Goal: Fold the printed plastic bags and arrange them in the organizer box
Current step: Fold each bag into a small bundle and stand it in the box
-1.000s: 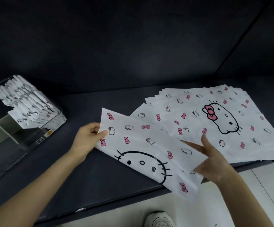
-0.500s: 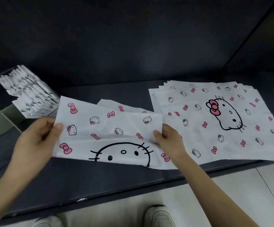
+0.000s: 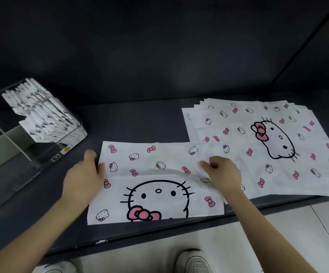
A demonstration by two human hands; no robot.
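A white plastic bag [image 3: 155, 174] printed with a cat face and pink bows lies flat on the dark table in front of me. My left hand [image 3: 83, 174] holds its left edge, fingers curled on the sheet. My right hand [image 3: 223, 174] pinches the bag near its right edge, where it overlaps the pile. A fanned pile of several flat printed bags [image 3: 268, 144] lies to the right. The clear organizer box [image 3: 12, 154] stands at the left, with several folded bags [image 3: 43, 115] packed upright in its far compartment.
The dark table [image 3: 140, 123] ends in a front edge just below the bag; light floor tiles and my white shoes [image 3: 195, 261] show beneath it. A dark wall rises behind. The organizer's near compartments hold nothing visible.
The bag was pulled off the pile, lifted between both hands, turned, and now lies flat on the table in front of me. Both hands came down with it.
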